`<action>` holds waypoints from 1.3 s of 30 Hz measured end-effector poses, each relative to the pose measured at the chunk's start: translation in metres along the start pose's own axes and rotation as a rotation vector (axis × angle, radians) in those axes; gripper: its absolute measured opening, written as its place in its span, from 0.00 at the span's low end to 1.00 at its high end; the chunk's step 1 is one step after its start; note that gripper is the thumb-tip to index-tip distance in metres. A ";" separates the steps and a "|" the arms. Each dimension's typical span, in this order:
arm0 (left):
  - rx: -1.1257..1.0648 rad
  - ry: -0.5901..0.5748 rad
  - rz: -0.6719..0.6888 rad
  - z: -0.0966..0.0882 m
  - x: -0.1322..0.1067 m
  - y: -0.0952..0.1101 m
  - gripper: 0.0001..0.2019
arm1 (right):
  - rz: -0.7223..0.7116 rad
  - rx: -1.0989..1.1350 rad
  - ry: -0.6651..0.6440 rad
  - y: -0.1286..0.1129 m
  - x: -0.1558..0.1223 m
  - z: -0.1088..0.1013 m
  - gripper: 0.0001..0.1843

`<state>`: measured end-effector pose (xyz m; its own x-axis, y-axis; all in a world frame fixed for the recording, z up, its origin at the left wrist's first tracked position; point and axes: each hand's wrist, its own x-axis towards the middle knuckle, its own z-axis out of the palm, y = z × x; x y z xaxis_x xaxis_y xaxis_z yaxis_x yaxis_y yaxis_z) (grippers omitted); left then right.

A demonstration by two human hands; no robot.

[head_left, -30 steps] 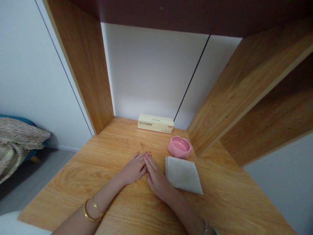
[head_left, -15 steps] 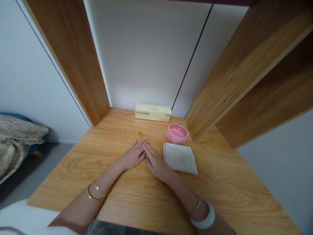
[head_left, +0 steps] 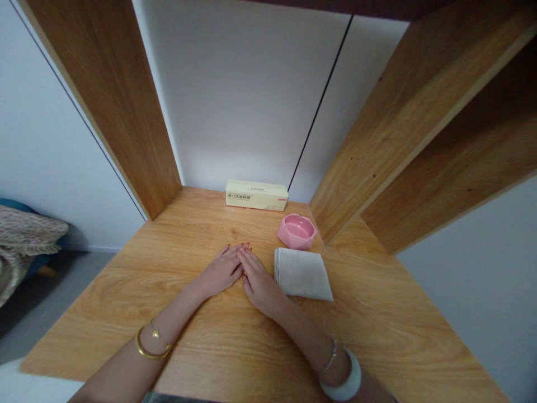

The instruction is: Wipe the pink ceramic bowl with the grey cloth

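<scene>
My left hand (head_left: 221, 271) lies flat on the wooden table with its fingers stretched forward. The fingers of my right hand (head_left: 259, 284) rest across the left fingertips, outstretched, with nothing held. Just right of my right hand lies a folded grey cloth (head_left: 302, 274). A pink faceted bowl, perhaps an ashtray (head_left: 297, 232), stands behind the cloth. Farther back, a long cream-coloured box (head_left: 256, 196) with printed lettering sits close to the wall.
The wooden table (head_left: 201, 330) is bounded by a left wooden panel (head_left: 117, 106) and a right wooden post (head_left: 377, 129). A white wall (head_left: 243, 95) rises behind. At far left, a patterned blanket (head_left: 29, 235) drapes over blue furniture.
The camera view has shifted slightly, so the whole scene sits a little farther left. My hands keep the same pose on the table, and the objects have stayed in place.
</scene>
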<state>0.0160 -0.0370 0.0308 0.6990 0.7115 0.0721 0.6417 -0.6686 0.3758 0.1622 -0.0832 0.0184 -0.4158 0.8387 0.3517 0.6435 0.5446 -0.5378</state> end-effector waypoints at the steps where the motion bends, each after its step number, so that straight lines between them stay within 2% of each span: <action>1: 0.000 -0.004 -0.005 0.000 0.000 0.001 0.22 | -0.002 0.000 0.002 0.000 0.000 0.000 0.37; 15: -0.016 0.028 -0.004 0.004 -0.001 -0.001 0.22 | 0.004 0.017 -0.011 0.001 -0.001 -0.001 0.38; 39: -0.018 -0.003 -0.025 0.001 -0.001 0.000 0.22 | 0.023 -0.030 -0.045 -0.001 0.000 -0.003 0.37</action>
<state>0.0153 -0.0380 0.0301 0.6837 0.7273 0.0597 0.6532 -0.6464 0.3944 0.1633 -0.0842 0.0210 -0.4284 0.8508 0.3042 0.6724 0.5251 -0.5217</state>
